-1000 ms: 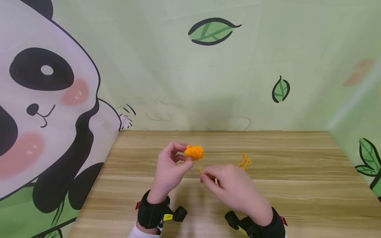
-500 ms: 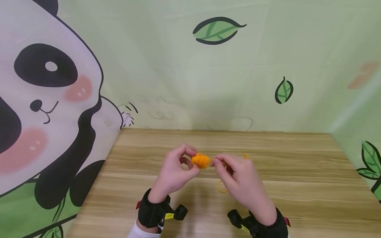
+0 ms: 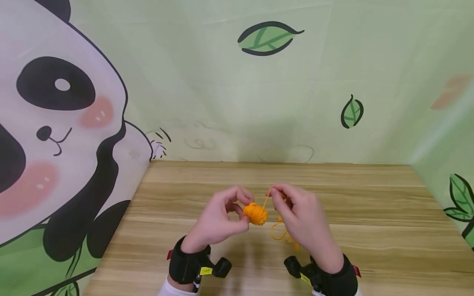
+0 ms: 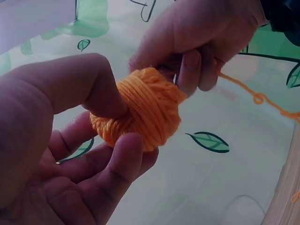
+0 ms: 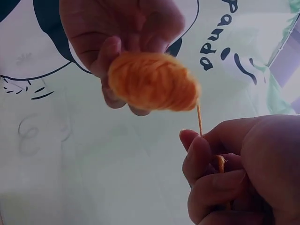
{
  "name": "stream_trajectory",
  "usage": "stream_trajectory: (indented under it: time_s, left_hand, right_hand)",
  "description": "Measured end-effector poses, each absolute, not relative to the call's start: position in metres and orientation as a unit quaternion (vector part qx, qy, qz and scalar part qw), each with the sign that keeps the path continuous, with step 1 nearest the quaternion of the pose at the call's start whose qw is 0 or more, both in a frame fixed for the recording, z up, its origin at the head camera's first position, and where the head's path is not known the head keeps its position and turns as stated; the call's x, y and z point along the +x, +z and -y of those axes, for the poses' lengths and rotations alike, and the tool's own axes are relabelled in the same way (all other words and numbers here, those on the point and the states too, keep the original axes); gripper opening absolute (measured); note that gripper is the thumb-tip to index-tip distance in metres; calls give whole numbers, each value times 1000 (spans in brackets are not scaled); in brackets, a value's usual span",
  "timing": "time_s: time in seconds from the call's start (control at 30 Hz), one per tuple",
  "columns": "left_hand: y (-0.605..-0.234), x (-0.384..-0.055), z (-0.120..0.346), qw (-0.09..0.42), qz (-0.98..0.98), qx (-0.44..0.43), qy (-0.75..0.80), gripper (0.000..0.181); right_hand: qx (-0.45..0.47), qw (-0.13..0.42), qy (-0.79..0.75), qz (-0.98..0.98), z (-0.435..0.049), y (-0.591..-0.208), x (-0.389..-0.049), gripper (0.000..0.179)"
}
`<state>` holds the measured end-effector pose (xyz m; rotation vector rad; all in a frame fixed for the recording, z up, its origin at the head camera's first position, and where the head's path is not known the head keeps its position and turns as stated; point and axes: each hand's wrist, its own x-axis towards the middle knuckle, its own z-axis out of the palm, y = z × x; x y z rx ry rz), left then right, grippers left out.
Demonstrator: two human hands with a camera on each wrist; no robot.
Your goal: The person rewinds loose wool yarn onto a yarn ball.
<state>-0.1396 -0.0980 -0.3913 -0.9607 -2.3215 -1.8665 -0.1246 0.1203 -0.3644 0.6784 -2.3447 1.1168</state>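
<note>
A small orange ball of yarn [image 3: 255, 213] is pinched between the thumb and fingers of my left hand [image 3: 218, 218]. In the left wrist view the wound strands of the yarn ball [image 4: 150, 108] show clearly. My right hand [image 3: 305, 218] is just to the right and pinches the strand that runs off the ball. Between ball and fingertips this strand [image 5: 199, 119] looks taut in the right wrist view. Loose yarn [image 3: 279, 236] hangs in loops below the right hand, partly hidden behind it.
Both hands are above a wood-grain table [image 3: 370, 230]. Behind it stands a pale green backdrop [image 3: 192, 82] printed with leaves and a large panda [image 3: 66, 123]. Each wrist wears a black strap [image 3: 187, 263] with a camera.
The ball in my left hand has moved right and slightly down. My right hand has swung the strand from below the ball to its upper right, and loose yarn now hangs under that hand.
</note>
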Motion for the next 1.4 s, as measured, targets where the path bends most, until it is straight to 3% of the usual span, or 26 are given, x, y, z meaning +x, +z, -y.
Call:
stream_trajectory:
  time_s: [0.17, 0.37, 0.57, 0.7, 0.87, 1.03, 1.17, 1.4]
  left_hand:
    - [-390, -139, 100, -15, 708, -319, -630, 30]
    - [-388, -137, 102, -13, 638, -288, -714, 25]
    - [-389, -139, 101, 24, 593, -210, -777, 20]
    - [-392, -140, 99, 66, 612, -160, -772, 21]
    - [-396, -138, 98, 121, 673, -138, -716, 24]
    - [-400, -140, 97, 147, 719, -173, -657, 24]
    - [-398, -141, 96, 128, 742, -223, -619, 26]
    - [-391, -139, 96, 61, 735, -309, -601, 27]
  right_hand:
    - [254, 194, 375, 870, -120, -368, -130, 16]
    - [274, 110, 349, 889, -115, -373, -132, 14]
    - [305, 26, 322, 896, -103, -377, -127, 12]
    - [340, 8, 297, 892, -96, -380, -121, 18]
    - [382, 34, 285, 879, -95, -379, -113, 23]
    - [404, 102, 329, 847, -98, -374, -109, 19]
    - [383, 170, 362, 833, -106, -368, -111, 12]
    - [329, 227, 385, 832, -115, -363, -117, 10]
